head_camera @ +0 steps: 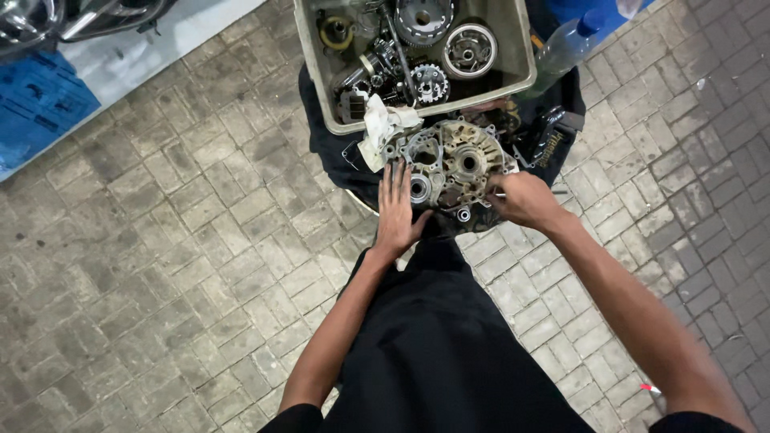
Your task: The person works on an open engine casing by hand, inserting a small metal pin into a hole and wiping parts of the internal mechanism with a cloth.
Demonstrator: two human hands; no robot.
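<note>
A grey metal engine crankcase half lies flat on a dark cloth on the paved ground. My left hand rests on its near left edge with fingers spread flat, beside a round bearing. My right hand is closed around a thin metal tool whose tip touches the case's right edge. A white rag lies against the case's far left corner.
A beige plastic tub behind the case holds several gears, clutch parts and small engine pieces. A clear plastic bottle lies to its right. Grey paving bricks surround the cloth. A blue sheet lies at far left.
</note>
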